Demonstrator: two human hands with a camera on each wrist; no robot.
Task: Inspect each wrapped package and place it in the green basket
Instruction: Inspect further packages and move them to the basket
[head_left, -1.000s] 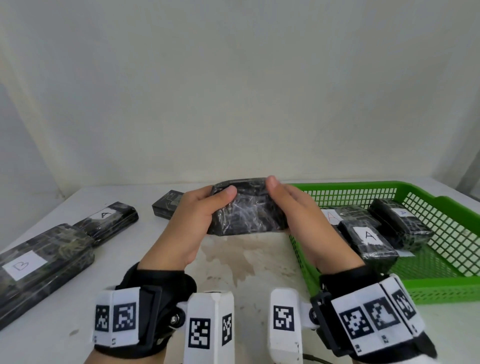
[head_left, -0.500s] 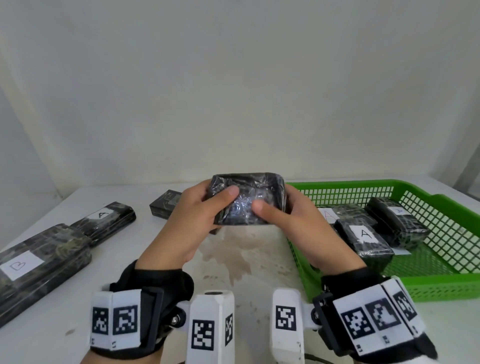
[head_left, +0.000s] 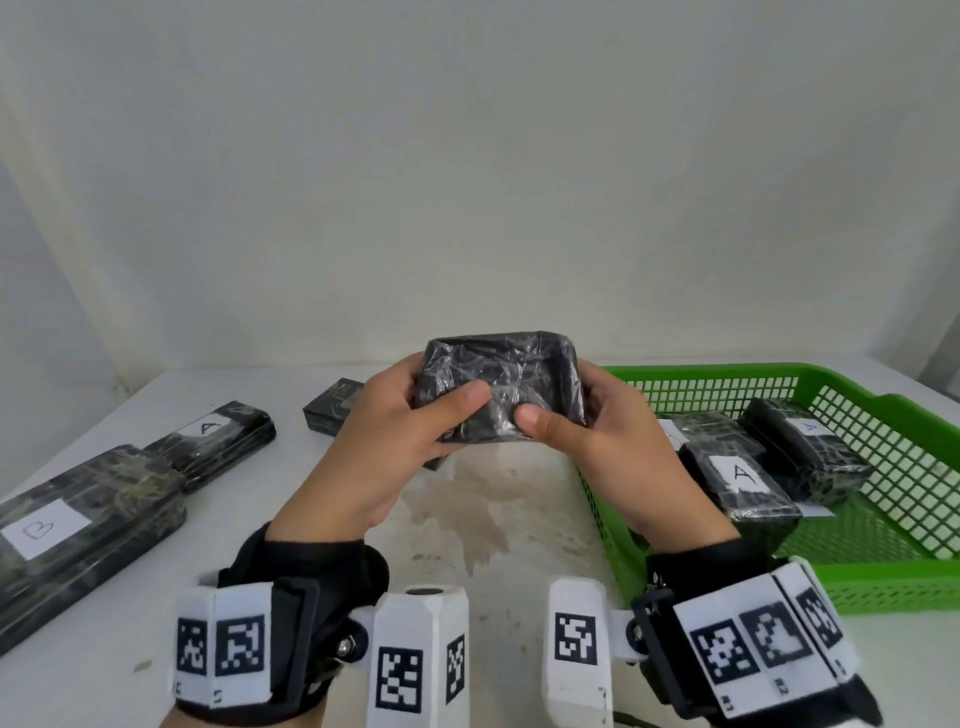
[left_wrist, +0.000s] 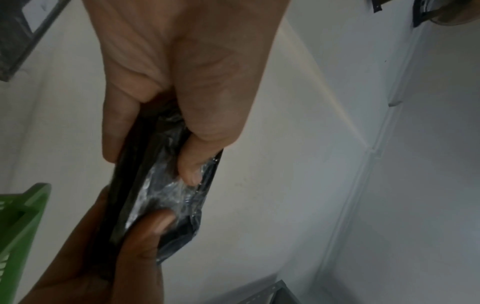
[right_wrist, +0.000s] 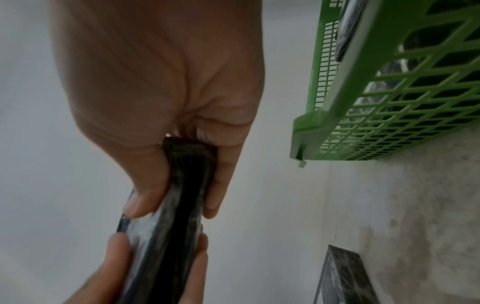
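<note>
Both hands hold a small black package (head_left: 500, 384) wrapped in clear film above the table, its broad face tilted toward me. My left hand (head_left: 410, 421) grips its left end, thumb on the front face. My right hand (head_left: 587, 421) grips the right end the same way. The left wrist view shows the package (left_wrist: 166, 191) edge-on, pinched between thumb and fingers; the right wrist view shows the package (right_wrist: 179, 195) the same way. The green basket (head_left: 883, 577) sits right of the hands and holds three wrapped packages, one (head_left: 737, 483) labelled A.
On the white table (head_left: 493, 519), at left, lie a long package labelled B (head_left: 78, 525), one labelled A (head_left: 218, 436) and a small one (head_left: 332, 408) behind my left hand. A wall rises behind the table. A stained patch marks the table below the hands.
The package has been raised a little and rotated in both hands, from its edge toward me to its broad face. Both thumbs moved onto that face.
</note>
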